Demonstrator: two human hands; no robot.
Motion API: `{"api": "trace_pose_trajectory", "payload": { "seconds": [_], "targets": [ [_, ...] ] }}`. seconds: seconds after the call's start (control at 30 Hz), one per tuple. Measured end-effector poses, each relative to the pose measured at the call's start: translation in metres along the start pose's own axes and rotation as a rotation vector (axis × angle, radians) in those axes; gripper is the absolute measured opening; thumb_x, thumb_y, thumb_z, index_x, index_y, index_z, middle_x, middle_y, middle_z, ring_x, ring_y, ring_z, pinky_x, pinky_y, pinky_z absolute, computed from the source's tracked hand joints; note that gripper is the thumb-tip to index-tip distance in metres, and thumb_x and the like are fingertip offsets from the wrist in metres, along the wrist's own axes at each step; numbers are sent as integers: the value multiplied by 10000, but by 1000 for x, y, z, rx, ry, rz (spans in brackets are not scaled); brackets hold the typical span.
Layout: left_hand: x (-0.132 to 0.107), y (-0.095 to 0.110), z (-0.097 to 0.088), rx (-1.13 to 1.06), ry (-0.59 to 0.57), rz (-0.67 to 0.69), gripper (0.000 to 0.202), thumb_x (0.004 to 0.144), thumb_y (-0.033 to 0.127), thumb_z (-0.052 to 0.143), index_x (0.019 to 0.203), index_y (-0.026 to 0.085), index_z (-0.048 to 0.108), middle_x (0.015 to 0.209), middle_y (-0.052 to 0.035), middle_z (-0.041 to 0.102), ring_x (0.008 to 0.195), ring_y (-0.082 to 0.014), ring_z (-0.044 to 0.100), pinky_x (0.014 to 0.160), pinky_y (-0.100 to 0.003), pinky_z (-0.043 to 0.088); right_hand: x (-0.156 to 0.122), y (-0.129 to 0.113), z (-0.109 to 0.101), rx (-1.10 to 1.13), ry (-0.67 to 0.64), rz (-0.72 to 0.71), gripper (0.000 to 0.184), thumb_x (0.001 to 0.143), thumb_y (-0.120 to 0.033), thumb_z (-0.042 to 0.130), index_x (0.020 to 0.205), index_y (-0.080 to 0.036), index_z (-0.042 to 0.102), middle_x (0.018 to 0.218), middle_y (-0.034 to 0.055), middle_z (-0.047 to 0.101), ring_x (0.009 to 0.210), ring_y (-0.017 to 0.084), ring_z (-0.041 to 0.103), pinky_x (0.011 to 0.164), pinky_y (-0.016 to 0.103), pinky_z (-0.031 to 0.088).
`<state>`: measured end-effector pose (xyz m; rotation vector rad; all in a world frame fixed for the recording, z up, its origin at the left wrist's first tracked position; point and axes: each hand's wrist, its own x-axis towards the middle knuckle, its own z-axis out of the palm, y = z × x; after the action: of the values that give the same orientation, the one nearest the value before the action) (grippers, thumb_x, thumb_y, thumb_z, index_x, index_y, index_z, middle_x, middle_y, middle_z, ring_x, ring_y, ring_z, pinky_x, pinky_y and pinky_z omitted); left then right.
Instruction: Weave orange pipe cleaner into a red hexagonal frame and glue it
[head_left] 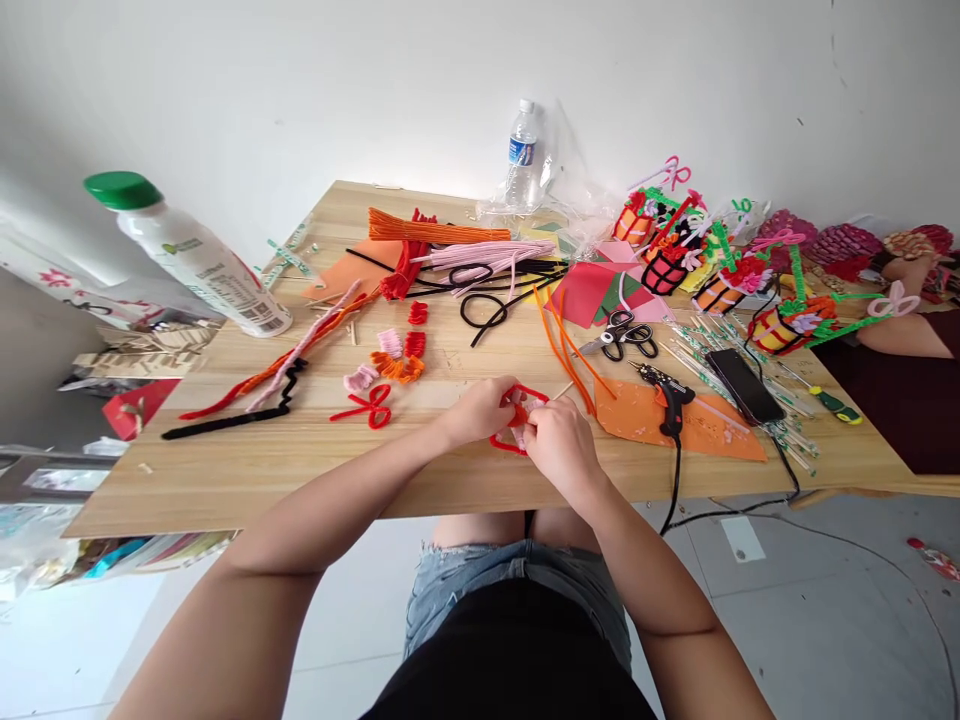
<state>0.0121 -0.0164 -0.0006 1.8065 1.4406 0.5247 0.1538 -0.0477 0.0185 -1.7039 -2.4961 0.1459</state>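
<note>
Near the table's front edge, my left hand and my right hand are both closed on a small red and pink pipe-cleaner piece. Its red outline shows between and below my fingers; much of it is hidden. A thin wooden stick pokes out by my right hand. To the left lie a red pipe-cleaner bow, coiled orange pipe cleaner, and pink coils. Orange pipe cleaners lie just beyond my right hand.
A glue gun rests on orange paper, its cord hanging off the front edge. Scissors, a phone and a screwdriver lie right. Decorated baskets stand behind. A white bottle stands left; another person's arm shows far right.
</note>
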Motion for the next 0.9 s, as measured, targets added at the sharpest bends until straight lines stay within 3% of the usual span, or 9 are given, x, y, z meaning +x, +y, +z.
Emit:
{"api": "trace_pose_trajectory", "payload": {
  "seconds": [0.23, 0.47, 0.7, 0.9],
  "targets": [
    [-1, 0, 4, 20, 63, 32, 101, 647, 94, 486, 642, 193, 465, 554, 47, 493, 515, -98, 439, 486, -220, 297, 0, -1, -1, -18, 0, 11, 176, 845, -187, 567, 763, -150, 719, 719, 112, 697, 835, 242, 603, 714, 310, 444],
    [0, -2, 8, 55, 125, 32, 69, 697, 136, 515, 653, 186, 531, 544, 36, 518, 496, -105, 438, 493, -227, 305, -1, 1, 2, 23, 36, -7, 178, 833, -169, 586, 708, -158, 713, 733, 106, 694, 842, 236, 589, 739, 312, 438],
    [-1, -1, 7, 125, 128, 29, 95, 707, 146, 509, 626, 189, 532, 564, 8, 567, 507, -123, 473, 498, -240, 307, -11, 19, -9, 215, -21, -185, 121, 802, -115, 624, 713, -168, 687, 797, 74, 679, 903, 209, 564, 809, 312, 450],
    [-2, 0, 7, 119, 131, 57, 121, 717, 114, 507, 622, 185, 535, 574, 7, 581, 521, -118, 501, 506, -231, 324, -20, 33, -15, 219, -20, -253, 214, 786, 0, 559, 842, -164, 685, 869, 72, 647, 929, 198, 568, 819, 322, 471]
  ]
}}
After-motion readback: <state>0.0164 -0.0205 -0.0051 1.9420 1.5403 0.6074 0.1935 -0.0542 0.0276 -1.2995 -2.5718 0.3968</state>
